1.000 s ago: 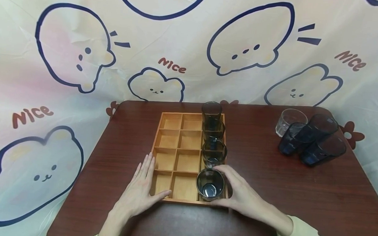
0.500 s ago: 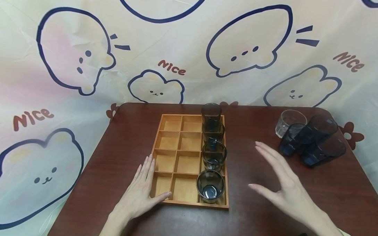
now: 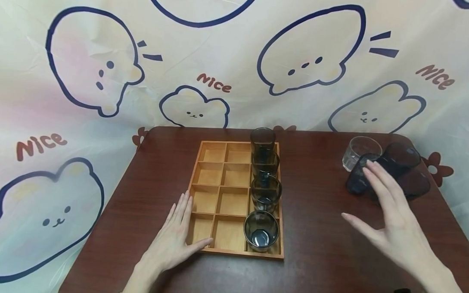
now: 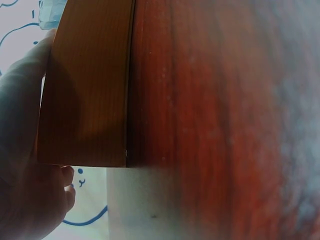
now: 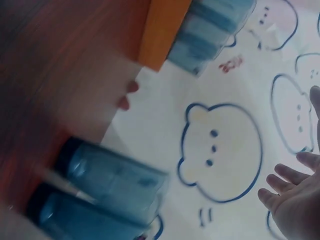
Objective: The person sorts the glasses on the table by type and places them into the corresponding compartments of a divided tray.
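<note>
I count eight glasses on my feed. Four dark glasses (image 3: 261,230) are in the box (image 3: 232,201), one to each compartment of its right column. The box has twelve compartments, three across and four deep. Three bluish glasses (image 3: 358,179) and one clear glass (image 3: 352,158) stand bunched at the far right of the table (image 3: 152,174), well apart from the box.

I have two hands in view. The right hand (image 3: 400,232) is raised to the right of the box, fingers straight and aimed toward the bunch, thumb spread wide from them, and I see nothing between thumb and fingers. On the head view its fingertips overlap the nearest bluish glass; I cannot tell whether they touch it. The right wrist view shows two bluish glasses, their lower ends dark.

The left hand (image 3: 173,243) lies against the box's left wall, its fingers straight, close together and pointing away from the body, its thumb stretched out over the near wall. It rests there rather than pinching anything.

The box lies flat, its long axis running from the near edge of the table toward the printed sheet (image 3: 244,78) behind. The four dark glasses stand upright, mouths up, long axes vertical, lined up along the box's length.
</note>
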{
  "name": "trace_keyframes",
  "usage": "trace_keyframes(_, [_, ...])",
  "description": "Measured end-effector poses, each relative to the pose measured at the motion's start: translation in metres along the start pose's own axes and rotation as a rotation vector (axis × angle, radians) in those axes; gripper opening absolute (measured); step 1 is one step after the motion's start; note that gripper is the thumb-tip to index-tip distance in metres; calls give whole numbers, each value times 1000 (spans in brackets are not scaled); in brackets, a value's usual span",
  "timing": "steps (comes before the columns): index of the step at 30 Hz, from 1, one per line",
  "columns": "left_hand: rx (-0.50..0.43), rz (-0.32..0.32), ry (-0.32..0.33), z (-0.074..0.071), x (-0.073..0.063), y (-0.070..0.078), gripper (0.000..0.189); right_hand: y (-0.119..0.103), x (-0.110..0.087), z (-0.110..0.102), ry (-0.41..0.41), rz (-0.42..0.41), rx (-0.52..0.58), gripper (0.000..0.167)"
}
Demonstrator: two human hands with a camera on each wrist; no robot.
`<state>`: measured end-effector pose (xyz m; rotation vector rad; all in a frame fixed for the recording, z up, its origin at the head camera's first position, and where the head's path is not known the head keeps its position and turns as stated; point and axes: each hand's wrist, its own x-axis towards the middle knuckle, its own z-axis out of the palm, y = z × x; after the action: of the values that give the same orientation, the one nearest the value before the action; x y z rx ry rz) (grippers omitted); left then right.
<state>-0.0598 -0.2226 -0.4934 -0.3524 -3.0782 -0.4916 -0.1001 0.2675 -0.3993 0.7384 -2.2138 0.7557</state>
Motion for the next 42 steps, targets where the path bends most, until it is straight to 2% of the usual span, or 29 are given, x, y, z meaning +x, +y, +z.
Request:
trace_keyframes(8, [-10,2,-6,0,1,0,126,48,-18,-16,4,187,-113,116])
trace_keyframes(14, [-6,-9,-12,0,0,0,126,88,-31,-29,15,307,-115,131])
trace_keyframes(19, [-12,-10,-17,-1,0,0,126,112,-43,-37,-60,549,-97,125])
trace_keyframes(21, [-11,-10,-17,-1,0,-1,126,120,-46,-36,-69,602,-80,126])
trace_keyframes(23, [-10,-10,-15,-1,0,-1,126,127,-48,-33,-57,609,-72,130])
trace_keyframes(26, [-12,-7,-13,-1,0,-1,126,134,-52,-28,-35,637,-43,133])
trace_keyframes(30, [-15,-6,-14,-1,0,-1,126,138,-61,-24,-41,734,5,130])
trace_keyframes(37, [-6,-12,-16,0,1,0,125,141,-72,-15,-29,844,108,127])
trace_keyframes(42, [-2,-13,-12,0,1,1,126,140,-76,-12,-44,880,156,125])
